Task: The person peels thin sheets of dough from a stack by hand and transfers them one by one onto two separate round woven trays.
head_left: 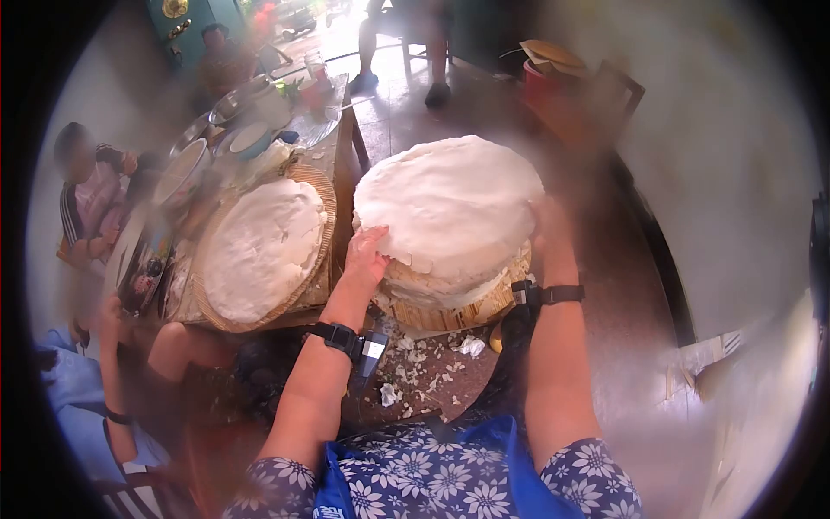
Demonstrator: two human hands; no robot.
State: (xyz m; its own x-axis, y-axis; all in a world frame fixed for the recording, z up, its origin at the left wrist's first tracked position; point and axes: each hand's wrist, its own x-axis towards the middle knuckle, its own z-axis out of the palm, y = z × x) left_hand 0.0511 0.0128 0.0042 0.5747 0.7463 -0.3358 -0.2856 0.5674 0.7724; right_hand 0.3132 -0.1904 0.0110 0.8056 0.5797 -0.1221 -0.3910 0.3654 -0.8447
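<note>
While hands (367, 258) clasp it, round cake (450, 208) faces upward.

Big round white dough slab (450, 208) on a woven bamboo tray (458, 311) fills the centre, with the left hand (367, 255) and right hand (549, 229) at its sides. Left: narrow gap, then the wooden desk (344, 182), blocked by a second round woven tray of white dough (259, 246) and crowded metal bowls (246, 138). Right: open brown floor (622, 259) up to the pale wall (735, 173). Below: floor clear except for white scraps (424, 368).

A wooden table (341, 186) stands on brown floor (393, 130), daylight seemingly entering beyond.
</note>
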